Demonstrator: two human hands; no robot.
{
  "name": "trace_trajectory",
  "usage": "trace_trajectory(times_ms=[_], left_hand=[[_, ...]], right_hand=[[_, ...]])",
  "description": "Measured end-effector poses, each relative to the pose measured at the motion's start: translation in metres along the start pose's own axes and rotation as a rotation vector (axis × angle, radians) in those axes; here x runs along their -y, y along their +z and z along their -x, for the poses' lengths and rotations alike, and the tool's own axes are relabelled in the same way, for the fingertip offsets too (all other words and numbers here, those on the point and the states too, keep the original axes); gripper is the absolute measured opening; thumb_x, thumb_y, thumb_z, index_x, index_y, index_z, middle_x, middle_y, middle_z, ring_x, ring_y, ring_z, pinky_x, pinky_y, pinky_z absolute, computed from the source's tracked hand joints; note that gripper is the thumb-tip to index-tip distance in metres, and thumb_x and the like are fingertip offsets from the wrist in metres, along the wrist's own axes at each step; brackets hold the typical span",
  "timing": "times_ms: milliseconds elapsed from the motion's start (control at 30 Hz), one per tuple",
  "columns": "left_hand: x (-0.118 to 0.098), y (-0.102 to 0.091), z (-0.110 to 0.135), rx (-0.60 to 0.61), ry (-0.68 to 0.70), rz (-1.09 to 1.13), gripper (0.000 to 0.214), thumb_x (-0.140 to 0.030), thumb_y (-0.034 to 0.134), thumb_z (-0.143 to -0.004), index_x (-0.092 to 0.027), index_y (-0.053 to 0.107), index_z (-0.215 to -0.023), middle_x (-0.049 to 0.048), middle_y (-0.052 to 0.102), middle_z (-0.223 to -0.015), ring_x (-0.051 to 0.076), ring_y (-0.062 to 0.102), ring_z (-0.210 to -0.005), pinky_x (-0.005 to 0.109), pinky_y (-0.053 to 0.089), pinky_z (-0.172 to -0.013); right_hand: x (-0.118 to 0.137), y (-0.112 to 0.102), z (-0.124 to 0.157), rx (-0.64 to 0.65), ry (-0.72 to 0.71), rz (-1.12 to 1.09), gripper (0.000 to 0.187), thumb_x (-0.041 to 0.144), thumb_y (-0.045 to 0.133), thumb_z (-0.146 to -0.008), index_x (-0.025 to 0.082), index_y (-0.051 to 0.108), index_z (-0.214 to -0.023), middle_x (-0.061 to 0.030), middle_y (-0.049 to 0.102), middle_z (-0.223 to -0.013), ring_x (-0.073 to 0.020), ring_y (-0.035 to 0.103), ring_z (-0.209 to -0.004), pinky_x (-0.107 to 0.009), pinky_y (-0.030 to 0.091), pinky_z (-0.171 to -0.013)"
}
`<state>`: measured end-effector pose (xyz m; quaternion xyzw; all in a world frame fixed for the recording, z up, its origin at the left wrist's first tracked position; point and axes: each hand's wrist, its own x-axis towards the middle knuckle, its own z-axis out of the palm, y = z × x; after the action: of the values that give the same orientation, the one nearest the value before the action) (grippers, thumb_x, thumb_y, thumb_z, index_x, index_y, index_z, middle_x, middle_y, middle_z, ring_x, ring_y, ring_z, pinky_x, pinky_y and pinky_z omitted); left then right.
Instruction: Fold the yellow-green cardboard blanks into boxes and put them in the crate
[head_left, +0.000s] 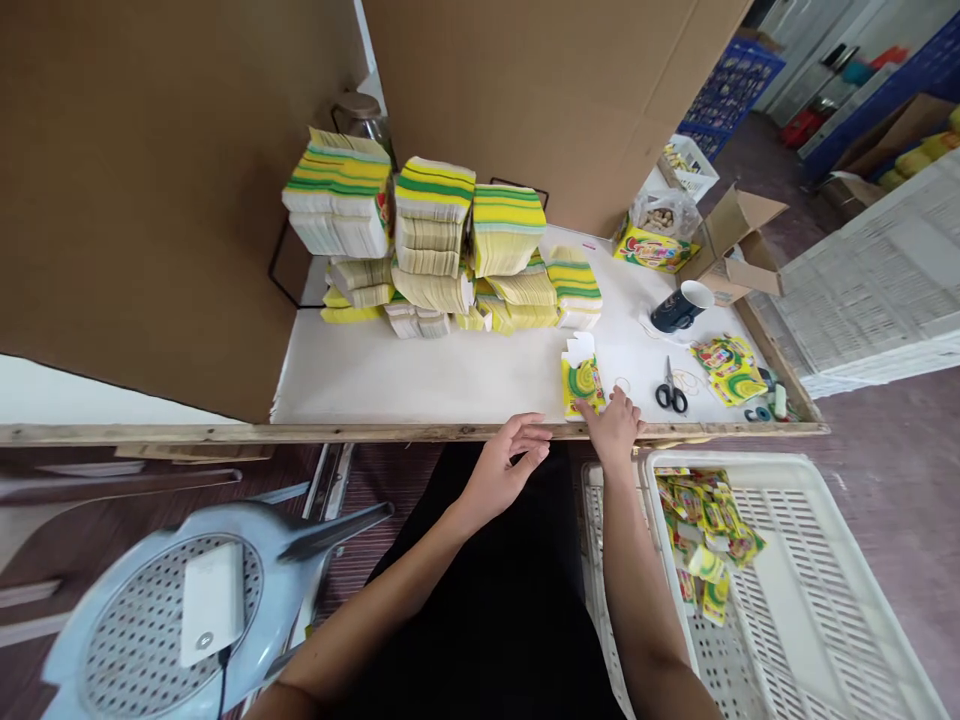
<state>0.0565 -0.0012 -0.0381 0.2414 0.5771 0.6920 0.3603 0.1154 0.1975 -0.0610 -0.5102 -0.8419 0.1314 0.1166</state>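
A small yellow and green printed carton (582,382) lies on the white tabletop near its front edge, its white flaps pointing away from me. My right hand (616,430) is at the carton's near right corner, with the thumb on the printed face and the fingers curled beside it. My left hand (510,465) hovers just in front of the table edge, left of the carton, with fingers apart and nothing in them. Behind the carton stand several stacks of flat folded cartons (435,220), yellow and green with pale edges.
Right of the carton lie black-handled scissors (671,395), a dark mug (681,306) and flat printed packaging (729,368). A white crate (840,560) with yellow packets (705,530) stands below right. Cardboard sheets (540,100) rise behind. A blue stool (172,600) holds a white power bank (213,603).
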Motion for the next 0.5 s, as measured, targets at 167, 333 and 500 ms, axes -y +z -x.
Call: trace_trajectory(times_ms=[167,333,500], left_hand=[[0.004,-0.012,0.000,-0.086,-0.023,-0.008,0.042,-0.035,0.064,-0.086,-0.015,0.053,-0.121,0.0138,0.069,-0.108,0.021,0.068,-0.101,0.042,0.049,-0.099],[0.009,-0.010,-0.007,-0.080,-0.024,0.013,0.044,-0.040,0.067,-0.085,-0.016,0.056,-0.120,0.0138,0.068,-0.110,0.022,0.068,-0.101,0.043,0.049,-0.099],[0.006,-0.014,-0.016,0.013,0.044,0.264,0.056,-0.047,0.070,-0.082,-0.018,0.057,-0.128,0.0154,0.064,-0.127,0.026,0.064,-0.115,0.042,0.047,-0.104]], right_hand=[[0.005,0.010,0.002,-0.058,0.045,-0.027,0.041,0.040,0.065,-0.084,0.014,0.061,-0.115,-0.0187,0.065,-0.115,-0.0363,0.050,-0.111,-0.050,0.027,-0.095],[-0.002,0.002,0.013,-0.194,0.042,-0.479,0.034,0.042,0.060,-0.084,0.014,0.063,-0.102,-0.0165,0.067,-0.104,-0.0312,0.056,-0.101,-0.049,0.036,-0.094],[0.008,-0.011,0.055,0.150,0.054,-1.178,0.042,0.048,0.072,-0.076,0.017,0.062,-0.103,-0.0077,0.071,-0.089,-0.0212,0.064,-0.081,-0.038,0.051,-0.079]])
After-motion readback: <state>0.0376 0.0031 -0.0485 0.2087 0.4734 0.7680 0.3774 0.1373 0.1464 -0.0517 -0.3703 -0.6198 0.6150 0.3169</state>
